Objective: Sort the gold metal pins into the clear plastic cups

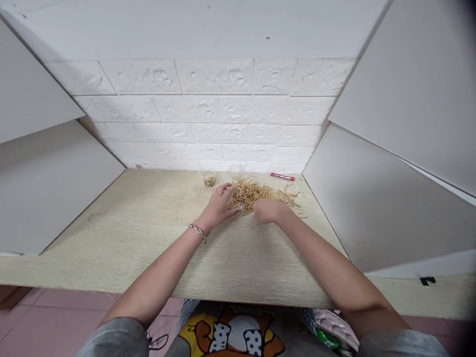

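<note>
Many thin gold-coloured sticks [273, 193] lie in a loose pile near the back of the pale wooden table. My left hand [223, 203], with a chain bracelet at its wrist, curves its fingers and thumb around a clear round container [240, 199] at the pile's left side. Gold sticks show in and around that container. At the pile's front edge is my right hand [266, 211], blurred by motion, its fingers turned down and mostly hidden; what they hold, if anything, cannot be made out.
A small clear container of gold pieces [209, 182] stands left of the pile. A red tube-shaped object [282, 176] lies near the white brick-patterned wall [219, 109]. Pale panels border both sides, and a black object [427, 281] sits at the far right.
</note>
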Demonstrator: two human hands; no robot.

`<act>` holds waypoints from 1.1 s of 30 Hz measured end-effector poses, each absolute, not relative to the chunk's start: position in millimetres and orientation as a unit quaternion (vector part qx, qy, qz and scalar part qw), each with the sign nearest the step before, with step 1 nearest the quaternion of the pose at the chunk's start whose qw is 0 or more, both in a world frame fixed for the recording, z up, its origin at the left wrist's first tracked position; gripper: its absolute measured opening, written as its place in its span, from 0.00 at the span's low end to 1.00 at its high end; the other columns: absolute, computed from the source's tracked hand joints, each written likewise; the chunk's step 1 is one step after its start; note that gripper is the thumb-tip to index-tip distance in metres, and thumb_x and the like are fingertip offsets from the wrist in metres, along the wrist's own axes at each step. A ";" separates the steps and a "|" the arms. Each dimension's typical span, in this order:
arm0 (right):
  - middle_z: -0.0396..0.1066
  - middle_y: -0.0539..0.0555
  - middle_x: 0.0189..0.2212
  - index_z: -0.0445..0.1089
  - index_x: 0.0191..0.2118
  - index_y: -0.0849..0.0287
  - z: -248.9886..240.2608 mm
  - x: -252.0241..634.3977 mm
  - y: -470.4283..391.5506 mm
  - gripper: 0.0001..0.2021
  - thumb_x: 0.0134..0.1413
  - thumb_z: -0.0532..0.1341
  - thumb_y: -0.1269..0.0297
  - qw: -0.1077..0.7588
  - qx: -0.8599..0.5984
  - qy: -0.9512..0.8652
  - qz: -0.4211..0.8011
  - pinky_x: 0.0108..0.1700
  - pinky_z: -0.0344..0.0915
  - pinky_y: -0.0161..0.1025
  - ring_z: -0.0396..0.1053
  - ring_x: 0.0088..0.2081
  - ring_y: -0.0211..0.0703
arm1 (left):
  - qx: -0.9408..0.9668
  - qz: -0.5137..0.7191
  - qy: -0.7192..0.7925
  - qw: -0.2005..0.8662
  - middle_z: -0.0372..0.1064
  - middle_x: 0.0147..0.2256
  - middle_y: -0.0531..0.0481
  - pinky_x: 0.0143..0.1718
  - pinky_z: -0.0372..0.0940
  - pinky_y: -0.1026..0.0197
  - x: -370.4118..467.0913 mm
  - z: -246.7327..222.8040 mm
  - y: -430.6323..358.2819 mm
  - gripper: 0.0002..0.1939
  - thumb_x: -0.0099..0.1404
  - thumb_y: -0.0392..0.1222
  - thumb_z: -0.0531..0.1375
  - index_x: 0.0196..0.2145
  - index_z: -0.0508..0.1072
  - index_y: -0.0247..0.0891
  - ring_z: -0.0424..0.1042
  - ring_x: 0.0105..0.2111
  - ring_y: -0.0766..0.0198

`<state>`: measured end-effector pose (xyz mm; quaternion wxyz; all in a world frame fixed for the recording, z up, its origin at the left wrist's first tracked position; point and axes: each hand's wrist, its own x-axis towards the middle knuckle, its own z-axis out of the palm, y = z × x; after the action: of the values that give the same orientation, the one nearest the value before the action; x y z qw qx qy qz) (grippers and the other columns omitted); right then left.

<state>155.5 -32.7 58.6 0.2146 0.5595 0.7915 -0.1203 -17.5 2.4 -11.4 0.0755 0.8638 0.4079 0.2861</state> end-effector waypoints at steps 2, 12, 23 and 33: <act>0.71 0.57 0.30 0.71 0.32 0.62 67.9 162.2 -33.0 0.09 0.43 0.57 0.67 0.169 0.561 0.802 -0.118 0.27 0.59 0.34 0.68 0.31 0.44 | 0.866 0.285 0.405 0.074 0.52 0.53 0.45 0.56 0.51 0.48 -16.5 -10.8 0.8 0.32 0.52 0.46 0.62 0.53 0.56 0.44 0.51 0.55 0.53; 0.71 0.59 0.34 0.68 0.37 0.64 63.5 143.0 -35.6 0.09 0.48 0.54 0.71 0.038 0.550 0.833 -0.033 0.32 0.60 0.33 0.69 0.36 0.45 | 0.883 0.252 0.386 0.084 0.51 0.55 0.42 0.55 0.52 0.47 -7.8 -1.2 -17.3 0.28 0.51 0.46 0.62 0.50 0.60 0.41 0.51 0.55 0.51; 0.72 0.61 0.33 0.68 0.39 0.64 43.5 140.7 -25.8 0.12 0.56 0.49 0.72 0.030 0.555 0.831 0.021 0.36 0.62 0.36 0.70 0.37 0.46 | 0.878 0.253 0.399 0.076 0.50 0.56 0.42 0.54 0.52 0.45 -10.9 -2.9 -11.9 0.30 0.49 0.42 0.63 0.49 0.60 0.41 0.51 0.55 0.50; 0.72 0.55 0.32 0.71 0.35 0.58 52.2 143.5 -31.4 0.11 0.53 0.51 0.72 0.004 0.511 0.860 -0.012 0.33 0.60 0.33 0.69 0.36 0.43 | 0.880 0.263 0.389 0.072 0.49 0.56 0.43 0.55 0.51 0.46 -11.8 -2.3 -12.1 0.31 0.51 0.44 0.63 0.52 0.57 0.43 0.50 0.55 0.50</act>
<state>143.5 -31.4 52.2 0.0040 0.5106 0.8597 -0.0115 -11.8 -12.1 -2.3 0.0718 0.8800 0.3891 0.2628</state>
